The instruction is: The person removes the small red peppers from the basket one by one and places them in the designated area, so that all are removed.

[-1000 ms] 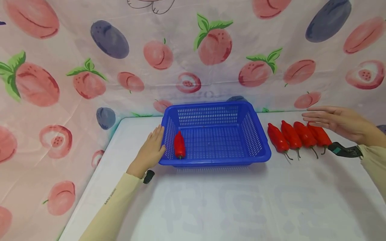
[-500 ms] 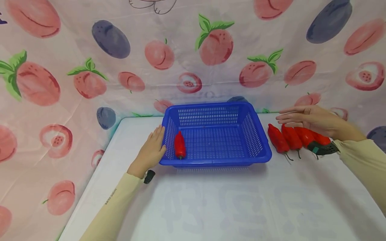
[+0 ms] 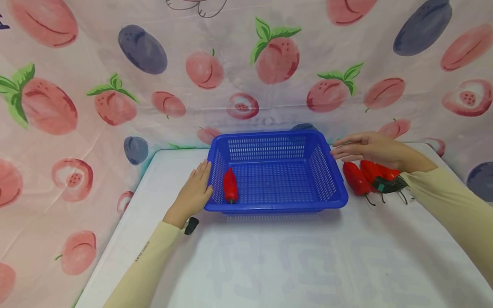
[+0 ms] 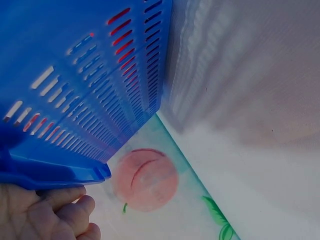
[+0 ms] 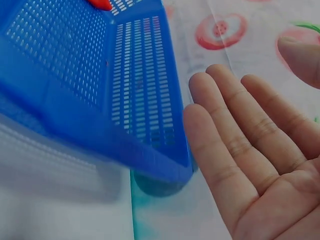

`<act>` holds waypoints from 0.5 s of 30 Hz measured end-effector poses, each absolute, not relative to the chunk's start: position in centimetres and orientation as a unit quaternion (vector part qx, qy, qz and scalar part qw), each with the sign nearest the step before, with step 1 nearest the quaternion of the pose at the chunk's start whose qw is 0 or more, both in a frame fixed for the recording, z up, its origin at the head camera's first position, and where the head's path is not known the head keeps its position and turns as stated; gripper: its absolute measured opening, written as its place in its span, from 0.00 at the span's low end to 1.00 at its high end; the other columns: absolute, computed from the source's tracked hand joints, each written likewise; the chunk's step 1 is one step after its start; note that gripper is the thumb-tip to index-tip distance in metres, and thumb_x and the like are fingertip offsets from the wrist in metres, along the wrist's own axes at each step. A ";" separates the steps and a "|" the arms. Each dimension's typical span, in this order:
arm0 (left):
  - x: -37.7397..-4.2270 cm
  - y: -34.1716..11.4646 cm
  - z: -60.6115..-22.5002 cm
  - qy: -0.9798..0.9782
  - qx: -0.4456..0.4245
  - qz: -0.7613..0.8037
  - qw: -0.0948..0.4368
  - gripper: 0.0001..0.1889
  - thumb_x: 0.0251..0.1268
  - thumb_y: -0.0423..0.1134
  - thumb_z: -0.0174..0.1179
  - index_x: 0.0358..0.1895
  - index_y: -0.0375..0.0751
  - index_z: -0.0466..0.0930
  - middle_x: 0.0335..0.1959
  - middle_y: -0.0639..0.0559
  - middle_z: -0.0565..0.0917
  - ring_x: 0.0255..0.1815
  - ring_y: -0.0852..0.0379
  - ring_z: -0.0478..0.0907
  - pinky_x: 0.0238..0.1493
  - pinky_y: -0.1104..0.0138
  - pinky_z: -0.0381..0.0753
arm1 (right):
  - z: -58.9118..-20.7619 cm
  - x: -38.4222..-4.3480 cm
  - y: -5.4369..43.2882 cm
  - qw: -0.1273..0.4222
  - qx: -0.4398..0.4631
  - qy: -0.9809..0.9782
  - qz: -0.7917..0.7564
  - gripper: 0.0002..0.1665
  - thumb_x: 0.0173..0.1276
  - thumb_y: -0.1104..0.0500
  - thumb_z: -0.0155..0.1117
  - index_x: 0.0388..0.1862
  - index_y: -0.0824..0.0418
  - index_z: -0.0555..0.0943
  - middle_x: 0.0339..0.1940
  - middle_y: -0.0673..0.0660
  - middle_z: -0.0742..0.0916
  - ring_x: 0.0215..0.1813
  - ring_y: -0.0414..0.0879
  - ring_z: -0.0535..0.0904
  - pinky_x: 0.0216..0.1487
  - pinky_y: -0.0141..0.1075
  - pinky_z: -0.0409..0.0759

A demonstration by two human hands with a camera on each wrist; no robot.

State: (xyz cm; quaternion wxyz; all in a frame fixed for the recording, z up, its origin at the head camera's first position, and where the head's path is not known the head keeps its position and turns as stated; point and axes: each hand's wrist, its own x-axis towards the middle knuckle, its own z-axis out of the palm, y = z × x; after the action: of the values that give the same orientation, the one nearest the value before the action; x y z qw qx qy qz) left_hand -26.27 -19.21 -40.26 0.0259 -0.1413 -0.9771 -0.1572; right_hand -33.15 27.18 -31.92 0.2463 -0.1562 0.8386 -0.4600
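A blue plastic basket [image 3: 275, 208] with slotted walls stands at the back of the table. Inside it, near the left wall, lies one red pepper [image 3: 230, 186]. My left hand [image 3: 191, 193] rests against the basket's left rim with its fingers straight; the left wrist view shows those fingers just under the rim. My right hand [image 3: 379, 149] holds nothing, its fingers extended near the basket's right rim. Under and beside that hand several more red peppers [image 3: 356, 182] lie in a row on the table, stems toward me, partly covered by the hand and wrist strap.
A white cloth covers the table [image 3: 269, 261]. Behind and to the left, a fruit-printed curtain [image 3: 231, 72] hangs as a backdrop, close to the basket's rear edge.
My right hand has moved left, from over the far-right end of the pepper row to beside the basket's right rim. My left hand, the basket and the peppers have stayed put.
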 end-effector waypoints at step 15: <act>-26.2 -19.2 -40.1 -0.977 -0.139 -0.158 0.028 0.35 0.66 0.38 0.43 0.73 0.30 0.42 0.76 0.36 0.46 0.77 0.41 0.42 0.77 0.50 0.42 | -31.8 -35.0 22.5 0.280 -0.186 0.803 -0.493 0.29 0.70 0.55 0.54 0.66 0.68 0.66 0.57 0.56 0.83 0.59 0.44 0.80 0.63 0.41 0.75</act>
State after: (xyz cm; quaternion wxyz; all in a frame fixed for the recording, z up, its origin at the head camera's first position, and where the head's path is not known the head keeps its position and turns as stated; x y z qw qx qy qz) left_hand -26.15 -19.16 -40.08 0.0283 -0.1394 -0.9771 -0.1583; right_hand -35.04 22.52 -31.79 0.2797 -0.1856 0.8028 -0.4927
